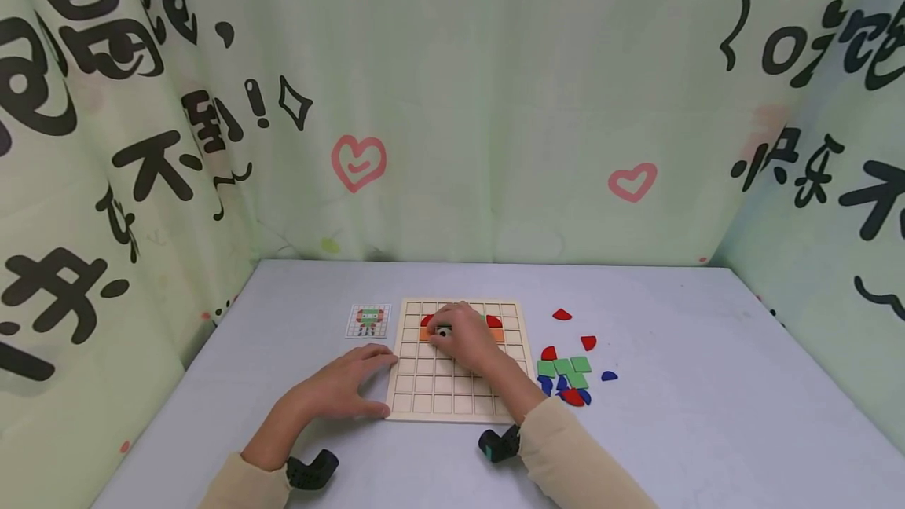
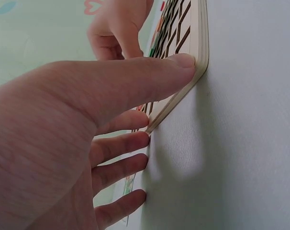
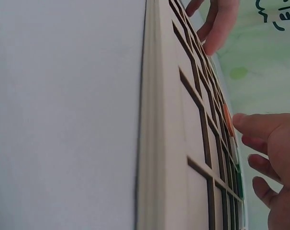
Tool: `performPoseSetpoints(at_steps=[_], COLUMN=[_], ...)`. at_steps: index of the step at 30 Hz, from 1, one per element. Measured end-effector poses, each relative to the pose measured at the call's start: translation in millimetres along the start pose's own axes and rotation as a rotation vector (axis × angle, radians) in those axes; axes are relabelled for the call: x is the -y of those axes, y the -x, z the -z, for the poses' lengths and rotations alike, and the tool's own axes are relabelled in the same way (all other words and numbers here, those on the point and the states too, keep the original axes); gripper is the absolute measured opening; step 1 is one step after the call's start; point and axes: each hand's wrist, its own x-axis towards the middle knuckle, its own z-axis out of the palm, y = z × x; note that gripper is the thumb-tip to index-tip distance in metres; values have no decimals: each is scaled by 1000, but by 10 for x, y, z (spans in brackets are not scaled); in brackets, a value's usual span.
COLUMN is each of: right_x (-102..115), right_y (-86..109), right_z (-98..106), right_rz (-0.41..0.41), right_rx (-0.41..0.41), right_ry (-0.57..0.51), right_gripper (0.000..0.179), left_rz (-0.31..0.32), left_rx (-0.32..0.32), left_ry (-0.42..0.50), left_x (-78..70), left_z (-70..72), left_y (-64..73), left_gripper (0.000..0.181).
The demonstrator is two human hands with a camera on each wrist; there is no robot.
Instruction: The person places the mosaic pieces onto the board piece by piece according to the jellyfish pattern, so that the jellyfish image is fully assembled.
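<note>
A wooden grid board (image 1: 452,399) lies on the table. My left hand (image 1: 349,383) spreads at its left side, thumb on the near left corner, fingertips at the left edge. Over the upper rows reaches my right hand (image 1: 463,336); in the right wrist view its thumb tip is right at an orange piece (image 3: 228,120), the other fingers loosely bent. Beneath it shows a white tile with a black dot (image 1: 444,331). Red pieces (image 1: 494,321) and orange pieces (image 1: 498,334) sit in cells. The right hand hides part of these rows.
A small pattern card (image 1: 368,321) showing a colourful figure lies left of the board. To the right are loose green squares (image 1: 547,368), red pieces (image 1: 562,314) and blue pieces (image 1: 610,376). A printed curtain (image 1: 495,100) surrounds the table's back and sides.
</note>
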Motion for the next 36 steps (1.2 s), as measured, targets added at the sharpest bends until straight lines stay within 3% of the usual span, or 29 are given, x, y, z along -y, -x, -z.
performPoseSetpoints(at_steps=[13,22,31,36], right_x=[-117,-222,-352,-447], right_y=[166,279,426,533], right_z=[180,325,454,562], right_rz=[-31,-105,-97,-152], right_rx=[-50,-68,-128,-139], right_ry=[-82,-82,-55,-27], right_gripper=[19,20,22,24], left_rz=[32,34,23,8], left_rx=[3,-9,-11,-9], left_ry=[-8,-19,-8,-3], left_x=[-14,-23,-21,-20], left_z=[-4,23,13,8], left_y=[-8,20,24,16], left_gripper=[73,73,74,74])
